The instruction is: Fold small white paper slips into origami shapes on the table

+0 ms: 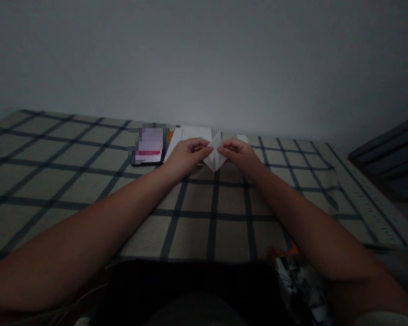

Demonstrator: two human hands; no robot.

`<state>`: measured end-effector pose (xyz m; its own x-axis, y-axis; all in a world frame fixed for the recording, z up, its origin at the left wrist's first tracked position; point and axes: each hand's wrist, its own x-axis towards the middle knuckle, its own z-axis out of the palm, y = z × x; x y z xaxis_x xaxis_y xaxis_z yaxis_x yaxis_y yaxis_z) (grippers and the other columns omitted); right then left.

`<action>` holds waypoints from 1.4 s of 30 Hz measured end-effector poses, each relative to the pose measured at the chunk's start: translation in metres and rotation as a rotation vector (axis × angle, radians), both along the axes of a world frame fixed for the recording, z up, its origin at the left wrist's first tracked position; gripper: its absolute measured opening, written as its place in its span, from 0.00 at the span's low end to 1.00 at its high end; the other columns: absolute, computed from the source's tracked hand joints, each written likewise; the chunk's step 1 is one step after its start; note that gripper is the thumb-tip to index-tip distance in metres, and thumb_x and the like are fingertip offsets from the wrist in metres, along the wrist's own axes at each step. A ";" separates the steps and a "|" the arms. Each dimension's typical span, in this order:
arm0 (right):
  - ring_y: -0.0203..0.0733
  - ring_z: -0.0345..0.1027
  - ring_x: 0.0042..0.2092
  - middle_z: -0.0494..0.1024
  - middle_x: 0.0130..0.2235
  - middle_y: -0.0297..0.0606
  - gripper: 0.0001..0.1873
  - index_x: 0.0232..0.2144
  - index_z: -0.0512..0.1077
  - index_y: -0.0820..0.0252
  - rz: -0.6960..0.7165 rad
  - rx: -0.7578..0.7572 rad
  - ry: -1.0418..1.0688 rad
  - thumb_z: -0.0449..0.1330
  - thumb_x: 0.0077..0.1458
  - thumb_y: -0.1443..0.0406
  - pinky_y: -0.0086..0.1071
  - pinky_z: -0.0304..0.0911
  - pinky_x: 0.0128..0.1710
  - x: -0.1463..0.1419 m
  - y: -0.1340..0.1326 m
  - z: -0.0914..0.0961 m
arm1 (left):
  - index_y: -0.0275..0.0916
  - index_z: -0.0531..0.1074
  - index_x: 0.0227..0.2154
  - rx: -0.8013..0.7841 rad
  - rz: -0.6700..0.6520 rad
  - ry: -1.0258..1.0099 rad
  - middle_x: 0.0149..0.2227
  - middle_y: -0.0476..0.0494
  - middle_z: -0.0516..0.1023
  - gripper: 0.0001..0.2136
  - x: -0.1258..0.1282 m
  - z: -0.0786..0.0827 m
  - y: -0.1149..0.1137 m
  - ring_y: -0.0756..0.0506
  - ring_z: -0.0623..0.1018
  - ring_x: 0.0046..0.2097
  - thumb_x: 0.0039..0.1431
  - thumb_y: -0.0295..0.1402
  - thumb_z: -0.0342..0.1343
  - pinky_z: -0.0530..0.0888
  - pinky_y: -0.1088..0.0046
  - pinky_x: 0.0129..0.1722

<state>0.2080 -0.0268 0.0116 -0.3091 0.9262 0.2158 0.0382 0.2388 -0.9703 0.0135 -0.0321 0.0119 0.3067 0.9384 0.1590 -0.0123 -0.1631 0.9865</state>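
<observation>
A small piece of folded white paper [215,159] is held up between my two hands, with a crease down its middle and a pointed tip at top and bottom. My left hand [190,155] pinches its left side between thumb and fingers. On the opposite side, my right hand [240,154] grips the paper's right edge in the same way. Both hands are just above the checked cloth. Behind the left hand lie flat white sheets [195,132], partly covered by that hand.
A tablet or phone [151,144] with a lit, blurred screen rests left of the sheets. A small white piece [242,137] lies behind my right hand. The checked tablecloth [197,235] reaches back to a plain wall [204,63]. A crumpled patterned bag [301,280] is below the right forearm.
</observation>
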 end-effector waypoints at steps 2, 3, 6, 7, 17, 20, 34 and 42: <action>0.36 0.70 0.33 0.76 0.32 0.33 0.17 0.33 0.72 0.59 -0.005 -0.007 -0.004 0.68 0.47 0.54 0.32 0.69 0.34 0.000 -0.001 0.001 | 0.35 0.76 0.37 -0.021 -0.011 -0.007 0.33 0.43 0.80 0.16 0.000 0.000 0.001 0.47 0.78 0.34 0.51 0.42 0.64 0.75 0.69 0.36; 0.36 0.70 0.33 0.76 0.31 0.33 0.17 0.32 0.71 0.59 -0.011 -0.006 -0.004 0.68 0.47 0.54 0.32 0.68 0.34 0.000 -0.001 0.001 | 0.35 0.76 0.36 -0.033 -0.010 -0.007 0.33 0.43 0.80 0.15 0.000 0.000 0.001 0.46 0.79 0.34 0.51 0.42 0.64 0.75 0.69 0.36; 0.35 0.69 0.32 0.75 0.30 0.32 0.17 0.30 0.70 0.59 -0.027 0.000 -0.012 0.68 0.46 0.54 0.31 0.68 0.34 0.000 -0.001 0.001 | 0.35 0.77 0.36 -0.057 -0.007 -0.002 0.34 0.42 0.81 0.15 0.000 0.000 0.000 0.46 0.79 0.34 0.50 0.41 0.66 0.75 0.69 0.36; 0.35 0.69 0.32 0.75 0.30 0.32 0.17 0.29 0.70 0.59 -0.030 0.003 -0.020 0.68 0.46 0.54 0.31 0.67 0.34 0.000 -0.001 0.001 | 0.35 0.77 0.36 -0.063 -0.010 -0.008 0.34 0.42 0.81 0.15 0.000 0.001 0.000 0.46 0.79 0.34 0.49 0.41 0.66 0.75 0.69 0.36; 0.35 0.66 0.33 0.72 0.30 0.32 0.17 0.28 0.68 0.59 -0.045 0.046 -0.083 0.67 0.47 0.54 0.30 0.63 0.34 -0.002 -0.004 0.003 | 0.36 0.77 0.34 -0.096 0.069 -0.002 0.32 0.42 0.81 0.16 0.000 0.003 -0.003 0.48 0.78 0.30 0.46 0.41 0.69 0.73 0.72 0.30; 0.34 0.66 0.32 0.73 0.30 0.32 0.16 0.28 0.68 0.60 -0.054 0.060 -0.084 0.67 0.47 0.55 0.30 0.62 0.33 -0.002 -0.004 0.003 | 0.36 0.77 0.34 -0.098 0.059 -0.014 0.31 0.43 0.80 0.15 0.001 0.003 -0.003 0.48 0.77 0.30 0.47 0.41 0.67 0.73 0.72 0.31; 0.34 0.65 0.30 0.72 0.28 0.31 0.16 0.27 0.67 0.59 -0.090 0.066 -0.085 0.66 0.47 0.54 0.30 0.61 0.31 -0.002 -0.003 0.003 | 0.36 0.78 0.33 -0.033 0.003 0.024 0.31 0.44 0.80 0.14 0.001 -0.002 0.001 0.48 0.76 0.30 0.53 0.43 0.62 0.74 0.70 0.34; 0.35 0.66 0.32 0.72 0.29 0.32 0.18 0.28 0.68 0.58 -0.057 0.071 -0.129 0.66 0.48 0.51 0.30 0.63 0.32 -0.002 -0.005 0.004 | 0.36 0.79 0.36 0.040 0.019 0.100 0.32 0.43 0.80 0.16 -0.001 -0.003 0.003 0.46 0.77 0.32 0.53 0.45 0.62 0.74 0.70 0.33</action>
<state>0.2058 -0.0314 0.0155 -0.2857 0.9269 0.2434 0.1770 0.3007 -0.9372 0.0125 -0.0289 0.0085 0.3047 0.9379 0.1658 0.0890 -0.2014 0.9755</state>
